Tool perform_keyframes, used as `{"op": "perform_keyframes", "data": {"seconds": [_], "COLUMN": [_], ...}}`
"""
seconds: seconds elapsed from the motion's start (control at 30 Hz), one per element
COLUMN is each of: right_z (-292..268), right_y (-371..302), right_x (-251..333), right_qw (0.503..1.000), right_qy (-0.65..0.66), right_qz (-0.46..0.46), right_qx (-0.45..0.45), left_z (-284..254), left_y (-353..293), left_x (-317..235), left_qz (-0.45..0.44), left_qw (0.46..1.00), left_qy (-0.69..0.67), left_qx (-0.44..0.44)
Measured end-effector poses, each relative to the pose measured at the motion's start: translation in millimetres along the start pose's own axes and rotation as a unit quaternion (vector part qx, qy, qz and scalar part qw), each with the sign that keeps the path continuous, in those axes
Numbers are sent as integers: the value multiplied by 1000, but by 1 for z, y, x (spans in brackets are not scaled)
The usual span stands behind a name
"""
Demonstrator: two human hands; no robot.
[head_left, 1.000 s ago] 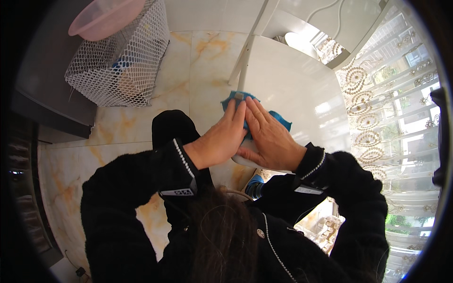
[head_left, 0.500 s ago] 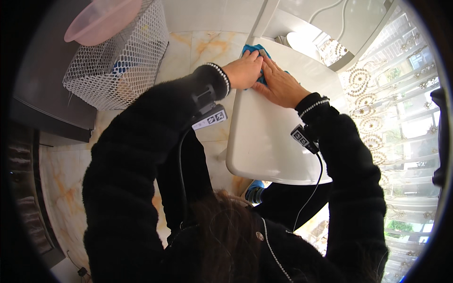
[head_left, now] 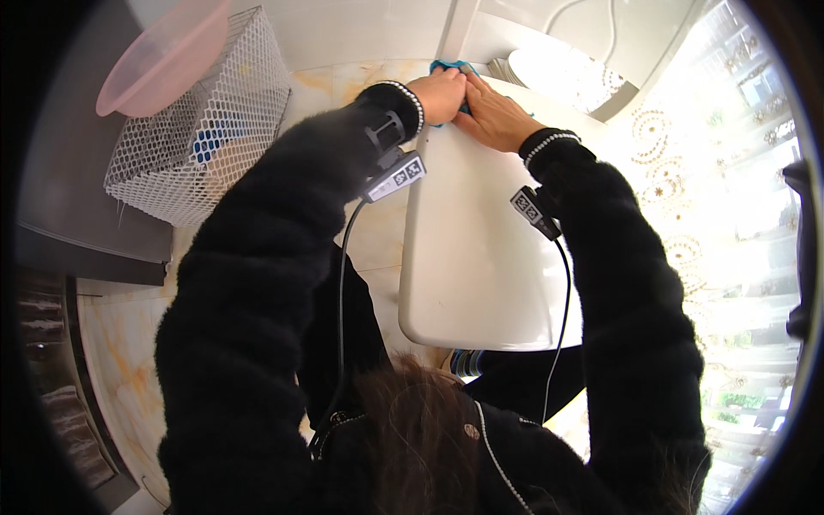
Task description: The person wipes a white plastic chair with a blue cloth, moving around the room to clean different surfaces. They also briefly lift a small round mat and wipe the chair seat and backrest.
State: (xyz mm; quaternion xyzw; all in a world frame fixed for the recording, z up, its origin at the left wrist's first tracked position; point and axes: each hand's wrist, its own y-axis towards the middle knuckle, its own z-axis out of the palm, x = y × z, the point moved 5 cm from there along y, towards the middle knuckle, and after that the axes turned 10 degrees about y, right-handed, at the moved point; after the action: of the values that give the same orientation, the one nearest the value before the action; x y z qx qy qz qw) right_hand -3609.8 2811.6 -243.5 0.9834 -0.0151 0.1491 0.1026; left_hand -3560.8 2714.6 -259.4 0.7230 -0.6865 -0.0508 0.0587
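Note:
My left hand and my right hand meet at the far left corner of a glossy white tabletop. Under them is a bunched blue cloth, mostly covered by the hands. The left fingers are curled over it at the table's left edge. Beside them, the right hand presses down on the cloth, its fingers together and pointing away from me. Only small bits of blue show around the fingers.
At the far left stands a white wire mesh basket with a pink basin on top. A dark cabinet is behind it. Sheer patterned curtains hang at the right. Cables run from devices on both my wrists.
Both hands have moved slightly farther away and to the left with the cloth, along the tabletop's far left corner. The whole view has also shifted a little.

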Motion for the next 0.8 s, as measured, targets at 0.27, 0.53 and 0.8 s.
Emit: {"op": "perform_keyframes", "data": {"seconds": [0.27,0.53,0.8], "right_z": [6,-9,-30], "right_y": [-20,-108,-204], "right_x": [14,72,135], "right_qw": [995,999,992], "right_qy": [-63,-28,-45], "right_qz": [80,15,27], "right_qx": [21,22,111], "left_z": [3,-19,-54], "left_y": [-18,-79,-159], "left_x": [-20,-96,-178], "left_qz": [-15,70,163], "left_qw": [999,994,984], "left_qy": [-32,-35,-66], "left_qx": [-25,-73,35]}}
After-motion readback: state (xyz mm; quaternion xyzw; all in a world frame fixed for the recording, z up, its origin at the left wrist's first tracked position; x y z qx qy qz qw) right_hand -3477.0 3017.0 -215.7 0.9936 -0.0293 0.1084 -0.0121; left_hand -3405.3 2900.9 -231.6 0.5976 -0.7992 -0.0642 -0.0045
